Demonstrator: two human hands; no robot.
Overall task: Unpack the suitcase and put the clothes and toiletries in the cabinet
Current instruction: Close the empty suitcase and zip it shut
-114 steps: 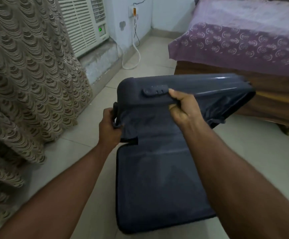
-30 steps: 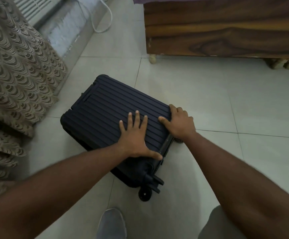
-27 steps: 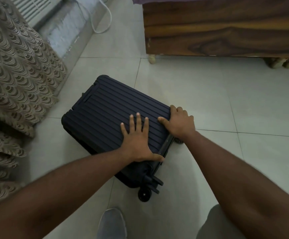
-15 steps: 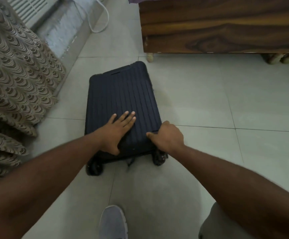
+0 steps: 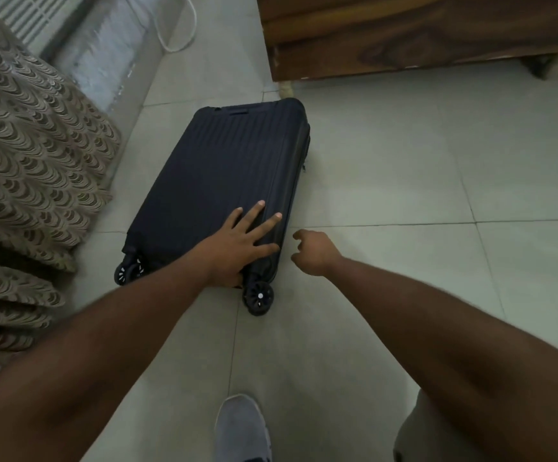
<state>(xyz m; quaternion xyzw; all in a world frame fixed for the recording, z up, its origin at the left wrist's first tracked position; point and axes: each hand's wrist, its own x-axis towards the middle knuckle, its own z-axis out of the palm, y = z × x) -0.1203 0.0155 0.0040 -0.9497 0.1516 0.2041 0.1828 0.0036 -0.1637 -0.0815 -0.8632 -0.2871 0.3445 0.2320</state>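
Observation:
A dark navy ribbed hard-shell suitcase lies flat and closed on the tiled floor, its wheels pointing toward me. My left hand rests flat on its near right corner, fingers spread and straight. My right hand hovers just right of the case, off it, fingers loosely curled and holding nothing. No clothes, toiletries or cabinet are in view.
A patterned brown curtain hangs at the left. A wooden bed frame stands at the back right on a small foot. A white cable lies near the wall unit. My grey shoe is below.
The suitcase was shut and laid flat, then swung so its wheels face me. In the last half second its far end tipped right and my right hand came off it.

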